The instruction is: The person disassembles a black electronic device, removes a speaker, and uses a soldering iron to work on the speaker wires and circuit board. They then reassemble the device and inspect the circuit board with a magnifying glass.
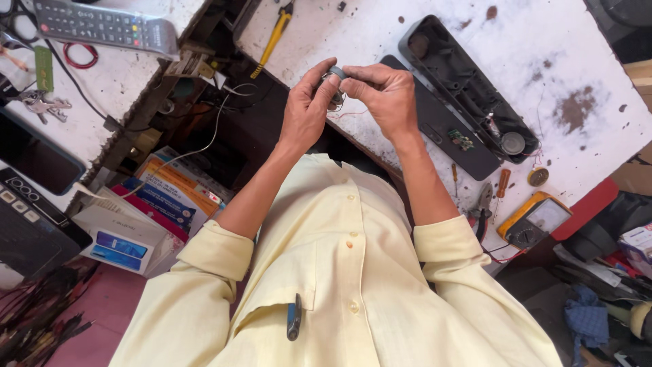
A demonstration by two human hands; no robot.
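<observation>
A small grey round part (335,73) with thin wires sits pinched between both hands, left hand (307,109) and right hand (380,95) together above the white table (380,34); at four o'clock lies an opened black casing (468,88); the wires look fragile and a tug could snap them.

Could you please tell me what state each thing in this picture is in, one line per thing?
Left hand: raised, fingers pinching the small grey part.
Right hand: raised, fingers on the same part.
Small grey part: held between both hands, thin wires hanging below.
Black casing: opened, hollow side up.
Flat black cover: detached, lying beside the casing.
Multimeter: lying on the bench edge, dial up.
Remote control: lying buttons up.
</observation>
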